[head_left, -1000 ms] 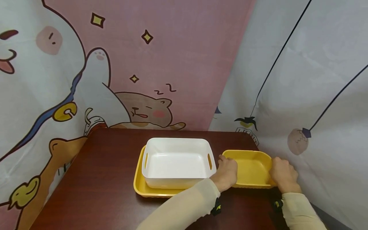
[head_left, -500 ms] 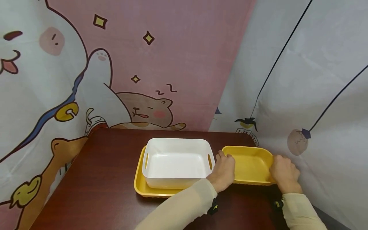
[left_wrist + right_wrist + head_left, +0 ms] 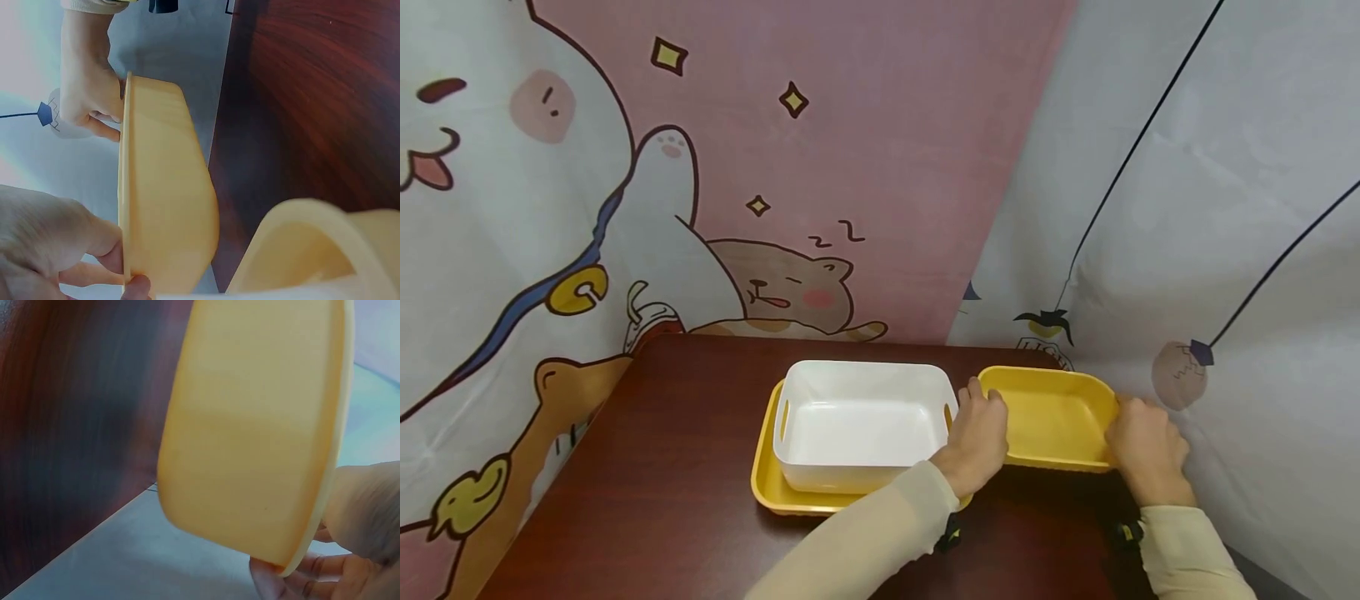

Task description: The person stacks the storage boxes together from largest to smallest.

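Note:
A small yellow tray (image 3: 1056, 412) is held up over the right side of the table, between both hands. My left hand (image 3: 976, 437) pinches its left rim, with a fingertip (image 3: 137, 287) curled under the edge in the left wrist view. My right hand (image 3: 1148, 450) grips the opposite end; in the right wrist view its fingers (image 3: 269, 578) hook round the rim. The side wall of the tray (image 3: 250, 437) hangs off the tabletop in both wrist views. Left of the hands, a white basket (image 3: 865, 425) with handle slots sits inside a larger yellow tray (image 3: 763, 475).
The dark brown wooden table (image 3: 677, 467) spreads under everything. A patterned cloth (image 3: 880, 167) with cartoon animals hangs behind it, and a pale cloth wall (image 3: 1247, 283) stands close to my right hand. My left forearm crosses in front of the larger tray.
Both hands have raised the small yellow tray and shifted it away from me. My left hand moved slightly left with it. The white basket and larger tray stay put.

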Available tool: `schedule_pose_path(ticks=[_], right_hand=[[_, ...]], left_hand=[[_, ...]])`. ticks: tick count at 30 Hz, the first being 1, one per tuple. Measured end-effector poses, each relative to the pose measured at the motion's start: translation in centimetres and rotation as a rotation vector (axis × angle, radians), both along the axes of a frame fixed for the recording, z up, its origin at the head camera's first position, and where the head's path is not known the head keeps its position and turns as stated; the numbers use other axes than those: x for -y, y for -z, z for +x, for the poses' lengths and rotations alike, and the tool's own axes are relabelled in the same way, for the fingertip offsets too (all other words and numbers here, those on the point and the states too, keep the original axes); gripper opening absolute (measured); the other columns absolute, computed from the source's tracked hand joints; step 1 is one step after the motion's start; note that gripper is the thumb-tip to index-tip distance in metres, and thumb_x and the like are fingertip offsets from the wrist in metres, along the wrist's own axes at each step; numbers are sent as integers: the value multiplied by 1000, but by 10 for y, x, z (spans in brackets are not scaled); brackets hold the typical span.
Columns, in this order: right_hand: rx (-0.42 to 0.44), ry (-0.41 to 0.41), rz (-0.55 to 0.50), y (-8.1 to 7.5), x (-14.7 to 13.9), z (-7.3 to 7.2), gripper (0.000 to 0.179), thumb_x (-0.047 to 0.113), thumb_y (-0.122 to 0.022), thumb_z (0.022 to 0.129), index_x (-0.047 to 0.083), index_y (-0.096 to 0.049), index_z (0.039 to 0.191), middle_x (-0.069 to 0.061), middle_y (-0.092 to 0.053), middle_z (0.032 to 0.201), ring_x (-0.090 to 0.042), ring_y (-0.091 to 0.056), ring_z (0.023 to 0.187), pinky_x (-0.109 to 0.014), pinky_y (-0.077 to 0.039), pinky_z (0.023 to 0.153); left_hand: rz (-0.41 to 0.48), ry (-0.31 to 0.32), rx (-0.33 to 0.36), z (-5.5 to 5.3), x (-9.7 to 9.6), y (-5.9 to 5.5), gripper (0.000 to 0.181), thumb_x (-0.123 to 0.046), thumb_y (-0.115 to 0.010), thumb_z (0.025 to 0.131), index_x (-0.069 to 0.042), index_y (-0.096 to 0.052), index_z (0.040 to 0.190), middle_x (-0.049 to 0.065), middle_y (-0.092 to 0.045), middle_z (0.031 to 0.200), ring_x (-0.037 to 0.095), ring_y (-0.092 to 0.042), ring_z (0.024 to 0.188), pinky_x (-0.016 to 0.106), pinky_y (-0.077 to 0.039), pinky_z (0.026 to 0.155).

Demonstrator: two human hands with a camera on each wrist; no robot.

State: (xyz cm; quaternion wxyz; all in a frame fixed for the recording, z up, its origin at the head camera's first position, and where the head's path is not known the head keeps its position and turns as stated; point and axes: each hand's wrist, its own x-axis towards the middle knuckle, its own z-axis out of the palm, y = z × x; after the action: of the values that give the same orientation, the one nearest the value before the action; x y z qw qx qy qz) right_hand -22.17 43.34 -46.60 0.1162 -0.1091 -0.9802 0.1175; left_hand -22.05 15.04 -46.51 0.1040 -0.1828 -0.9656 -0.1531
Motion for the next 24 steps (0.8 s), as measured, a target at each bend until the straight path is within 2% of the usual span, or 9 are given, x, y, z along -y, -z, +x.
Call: schedule_pose_path(ticks=[5, 8, 11, 14, 19, 22, 24], right_hand=[[-82, -44, 5, 1, 6, 1, 36, 6, -50, 105, 1, -75, 130, -38, -68, 113, -71, -66, 87, -69, -46, 53], [-143, -71, 11, 2, 9, 0, 40, 6, -52, 105, 0, -75, 138, -38, -68, 114, -72, -65, 87, -72, -47, 55], [-206, -99, 19, 3, 12, -3, 41, 4, -55, 104, -3, -76, 139, -39, -68, 114, -70, -65, 84, -75, -49, 59], [-237, -115, 20, 3, 15, -4, 40, 3, -57, 105, -5, -75, 140, -37, -67, 115, -66, -65, 82, -76, -50, 60], [-277, -134, 14, -1, 23, -4, 41, 1, -58, 105, -9, -73, 142, -36, -67, 117, -64, -66, 88, -78, -53, 66], [-326, -155, 24, -4, 30, -5, 40, -3, -59, 103, -13, -73, 139, -38, -68, 114, -62, -67, 92, -78, -55, 76], [-341, -162, 26, -6, 35, -7, 39, -4, -59, 103, -15, -72, 138, -40, -68, 112, -61, -66, 96, -78, -56, 82]], left_hand=[[12, -37, -1, -5, 4, 0, 47, -28, -94, 97, -5, -78, 135, 17, -67, 148, 26, -66, 122, 24, -65, 90], [23, -44, -15, -8, 8, 0, 47, -27, -94, 98, -4, -77, 136, 17, -65, 150, 26, -66, 125, 23, -66, 88], [21, -35, -47, -10, 13, -1, 49, -26, -93, 99, -1, -77, 137, 19, -65, 151, 27, -66, 125, 20, -66, 91], [-1, -25, -81, -12, 17, -3, 53, -26, -91, 101, 2, -75, 143, 22, -65, 155, 30, -67, 129, 19, -64, 101], [-12, -18, -78, -15, 24, -8, 62, -27, -89, 104, 3, -70, 155, 25, -62, 163, 32, -66, 137, 22, -63, 112], [-12, -17, -81, -17, 31, -11, 62, -28, -85, 107, 2, -68, 157, 24, -61, 164, 31, -65, 138, 24, -62, 115], [26, -12, -64, -18, 37, -12, 61, -26, -83, 108, 2, -66, 159, 23, -59, 166, 31, -63, 140, 23, -62, 113]])
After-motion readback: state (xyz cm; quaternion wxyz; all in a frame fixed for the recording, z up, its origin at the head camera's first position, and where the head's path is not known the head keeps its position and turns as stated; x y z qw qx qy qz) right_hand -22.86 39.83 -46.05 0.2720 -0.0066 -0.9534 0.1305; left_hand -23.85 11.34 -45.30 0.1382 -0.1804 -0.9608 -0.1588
